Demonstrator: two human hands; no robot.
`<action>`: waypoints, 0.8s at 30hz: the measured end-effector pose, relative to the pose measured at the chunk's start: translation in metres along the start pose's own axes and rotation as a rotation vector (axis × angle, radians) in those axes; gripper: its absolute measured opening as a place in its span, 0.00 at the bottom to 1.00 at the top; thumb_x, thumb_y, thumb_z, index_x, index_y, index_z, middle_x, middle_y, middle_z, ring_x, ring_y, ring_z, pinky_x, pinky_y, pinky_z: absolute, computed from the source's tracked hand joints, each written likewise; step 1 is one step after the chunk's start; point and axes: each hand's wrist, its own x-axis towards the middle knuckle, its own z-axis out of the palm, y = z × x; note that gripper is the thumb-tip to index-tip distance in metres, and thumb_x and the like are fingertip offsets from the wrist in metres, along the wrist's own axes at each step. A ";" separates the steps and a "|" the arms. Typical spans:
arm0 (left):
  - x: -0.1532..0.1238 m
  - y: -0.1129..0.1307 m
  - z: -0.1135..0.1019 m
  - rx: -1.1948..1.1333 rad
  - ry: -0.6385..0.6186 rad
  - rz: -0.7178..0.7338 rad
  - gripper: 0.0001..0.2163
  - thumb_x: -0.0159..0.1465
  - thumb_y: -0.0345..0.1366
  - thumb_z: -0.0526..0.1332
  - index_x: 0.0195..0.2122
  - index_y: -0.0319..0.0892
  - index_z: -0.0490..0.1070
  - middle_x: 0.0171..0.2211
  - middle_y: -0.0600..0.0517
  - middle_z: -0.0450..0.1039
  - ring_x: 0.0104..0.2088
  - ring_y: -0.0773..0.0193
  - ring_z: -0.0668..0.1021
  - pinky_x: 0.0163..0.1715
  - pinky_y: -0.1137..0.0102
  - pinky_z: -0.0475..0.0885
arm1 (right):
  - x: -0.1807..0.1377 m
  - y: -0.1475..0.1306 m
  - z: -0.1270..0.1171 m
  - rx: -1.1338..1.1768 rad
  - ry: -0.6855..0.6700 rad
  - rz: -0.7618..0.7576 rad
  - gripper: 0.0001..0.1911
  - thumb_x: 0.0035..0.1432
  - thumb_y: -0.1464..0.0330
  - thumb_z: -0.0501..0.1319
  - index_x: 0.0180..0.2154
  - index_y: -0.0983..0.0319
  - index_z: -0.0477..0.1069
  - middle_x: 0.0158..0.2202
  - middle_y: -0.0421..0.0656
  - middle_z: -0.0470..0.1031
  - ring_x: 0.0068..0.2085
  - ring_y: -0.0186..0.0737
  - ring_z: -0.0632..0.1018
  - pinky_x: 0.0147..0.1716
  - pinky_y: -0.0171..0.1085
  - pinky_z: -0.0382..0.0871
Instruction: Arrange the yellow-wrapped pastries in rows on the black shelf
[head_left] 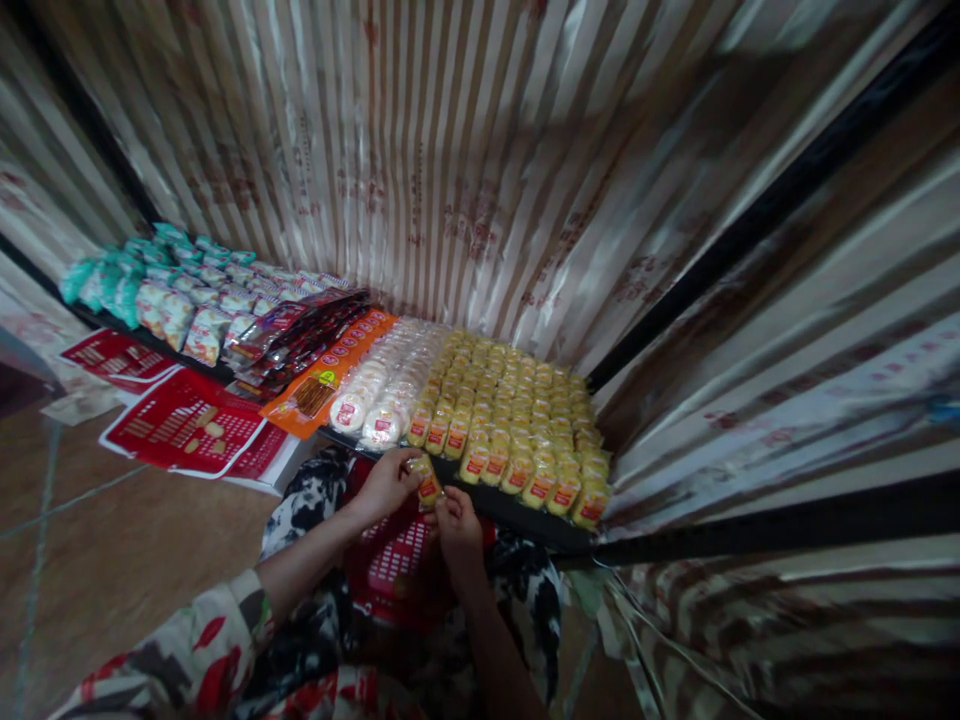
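Between my two hands is a small yellow snack packet (426,482) with a red and orange label. My left hand (387,486) pinches its upper left end, and my right hand (457,528) grips its lower right corner. Just beyond them, rows of matching yellow packets (517,420) stand on a black shelf (517,512). To their left are rows of round white packets (382,385) in clear wrap. Below my hands, a red bag with white print (394,555) lies on my lap.
Left along the shelf lie an orange snack pack (315,390), dark glossy packs (300,335), white packets (206,330) and green-topped packets (116,290). Red printed bags (187,425) rest in front of the shelf. A striped curtain (450,150) hangs behind, with black frame bars (750,230) at the right.
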 end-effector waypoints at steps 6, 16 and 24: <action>0.027 0.030 0.001 0.346 -0.058 0.251 0.15 0.56 0.28 0.56 0.46 0.39 0.65 0.43 0.46 0.67 0.45 0.61 0.71 0.48 0.66 0.66 | 0.002 -0.015 -0.012 -0.385 0.170 -0.382 0.17 0.55 0.64 0.50 0.44 0.63 0.68 0.39 0.48 0.68 0.31 0.37 0.73 0.37 0.39 0.70; 0.049 0.046 0.026 0.496 -0.130 0.282 0.16 0.59 0.28 0.53 0.48 0.40 0.66 0.45 0.46 0.67 0.45 0.61 0.72 0.48 0.68 0.66 | 0.024 -0.006 -0.025 -0.485 0.231 -0.495 0.19 0.55 0.67 0.48 0.46 0.63 0.67 0.43 0.50 0.68 0.40 0.41 0.72 0.44 0.42 0.67; 0.045 0.043 0.038 0.477 -0.048 0.295 0.19 0.60 0.28 0.53 0.53 0.40 0.60 0.47 0.46 0.64 0.44 0.61 0.73 0.46 0.68 0.68 | 0.024 -0.004 -0.027 -0.506 0.235 -0.471 0.19 0.55 0.69 0.47 0.47 0.63 0.67 0.44 0.50 0.68 0.41 0.40 0.72 0.45 0.42 0.66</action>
